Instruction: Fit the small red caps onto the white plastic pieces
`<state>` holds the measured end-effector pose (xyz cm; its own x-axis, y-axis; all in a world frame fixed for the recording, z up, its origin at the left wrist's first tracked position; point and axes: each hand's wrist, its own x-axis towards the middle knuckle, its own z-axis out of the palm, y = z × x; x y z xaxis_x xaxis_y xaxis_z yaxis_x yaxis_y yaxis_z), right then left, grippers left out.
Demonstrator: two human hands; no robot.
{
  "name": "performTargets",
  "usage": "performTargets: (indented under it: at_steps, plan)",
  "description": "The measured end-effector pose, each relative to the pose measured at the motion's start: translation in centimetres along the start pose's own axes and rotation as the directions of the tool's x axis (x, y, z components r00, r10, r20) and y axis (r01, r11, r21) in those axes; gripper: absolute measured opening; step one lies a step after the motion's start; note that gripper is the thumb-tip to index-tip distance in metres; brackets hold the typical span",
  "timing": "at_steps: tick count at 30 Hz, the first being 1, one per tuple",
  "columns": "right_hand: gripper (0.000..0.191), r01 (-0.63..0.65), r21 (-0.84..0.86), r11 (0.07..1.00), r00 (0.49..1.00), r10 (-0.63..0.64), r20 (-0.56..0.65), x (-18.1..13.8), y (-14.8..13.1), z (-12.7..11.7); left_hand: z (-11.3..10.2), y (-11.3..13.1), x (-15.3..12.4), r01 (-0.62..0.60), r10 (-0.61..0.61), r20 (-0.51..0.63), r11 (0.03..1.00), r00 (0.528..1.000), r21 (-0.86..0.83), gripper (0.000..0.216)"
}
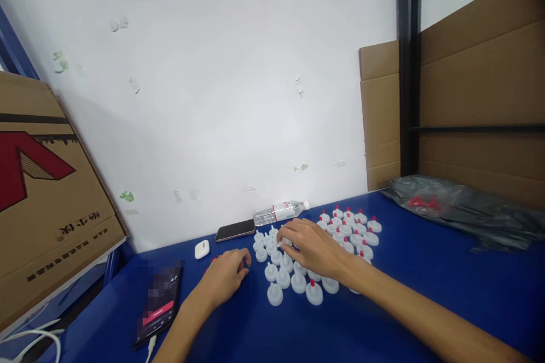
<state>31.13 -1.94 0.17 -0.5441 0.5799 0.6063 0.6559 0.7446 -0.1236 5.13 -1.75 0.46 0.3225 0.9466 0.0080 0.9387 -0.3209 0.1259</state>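
Observation:
Many small white plastic caps point(298, 282) stand in rows on the blue table point(426, 272); those at the back right point(349, 221) carry red tips. My right hand point(309, 244) reaches over the rows, its fingers pinched on a white cap at the far left of the group. Resting on the table left of the caps, my left hand point(225, 275) is curled shut, with a bit of red point(214, 259) showing at its far side; what it holds I cannot make out.
A phone point(159, 303) with a lit screen and a white cable lies at the near left. Another phone point(235, 230), a white earbud case point(201, 249) and a lying water bottle point(279, 212) sit by the wall. A grey plastic bag point(464, 210) with red parts lies right. Cardboard boxes point(46, 193) flank both sides.

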Motion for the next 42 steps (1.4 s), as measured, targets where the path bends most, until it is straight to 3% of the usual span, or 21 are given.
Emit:
performTargets:
  at_steps: [7, 12, 15, 18, 21, 29, 33, 38, 42]
  plan:
    - [0.007, 0.021, -0.003, 1.000, 1.000, -0.021, -0.003, -0.1, -0.1, 0.1, 0.5, -0.6, 0.1, -0.004, 0.005, -0.015, 0.999, 1.000, 0.040, 0.026]
    - [0.006, 0.029, 0.004, 1.000, 1.000, -0.029, -0.007, -0.1, -0.2, 0.3, 0.3, 0.2, 0.0, -0.079, 0.073, -0.173, 0.997, 0.982, -0.026, 0.030]
    - [0.007, 0.036, -0.002, 0.999, 0.999, -0.036, -0.003, -0.1, -0.3, 0.4, -0.2, 1.5, -0.2, -0.225, 0.147, -0.356, 0.956, 0.923, -0.189, 0.032]
    - [0.008, 0.042, -0.009, 0.999, 0.999, -0.042, -0.005, -0.1, -0.6, 0.4, -0.4, 3.4, -0.7, -0.326, 0.093, -0.532, 0.873, 0.841, -0.363, 0.033]
    - [0.009, 0.038, -0.016, 0.999, 0.999, -0.038, -0.023, 0.0, -1.1, 0.3, 0.2, 4.8, -1.0, -0.384, 0.039, -0.606, 0.805, 0.795, -0.453, 0.029]
    - [0.007, 0.028, 0.005, 1.000, 0.996, -0.028, -0.079, 0.0, -1.9, 0.2, 2.1, 5.5, -0.8, -0.484, 0.132, -0.603, 0.739, 0.787, -0.468, 0.025]
    - [0.007, 0.040, 0.005, 0.999, 0.993, -0.040, -0.112, 0.0, -1.7, 0.4, 2.1, 5.4, -0.5, -0.470, 0.085, -0.585, 0.692, 0.806, -0.548, 0.020]
    - [0.009, 0.084, 0.026, 0.996, 0.981, -0.078, -0.178, -0.1, -1.4, 0.7, 2.1, 5.0, 0.3, -0.381, -0.027, -0.438, 0.445, 0.899, -0.810, 0.026]
    - [0.010, 0.172, 0.021, 0.985, 0.948, -0.160, -0.275, -0.2, -1.2, 0.7, 1.8, 5.0, 0.2, -0.275, -0.079, -0.302, 0.246, 0.950, -0.929, 0.066]
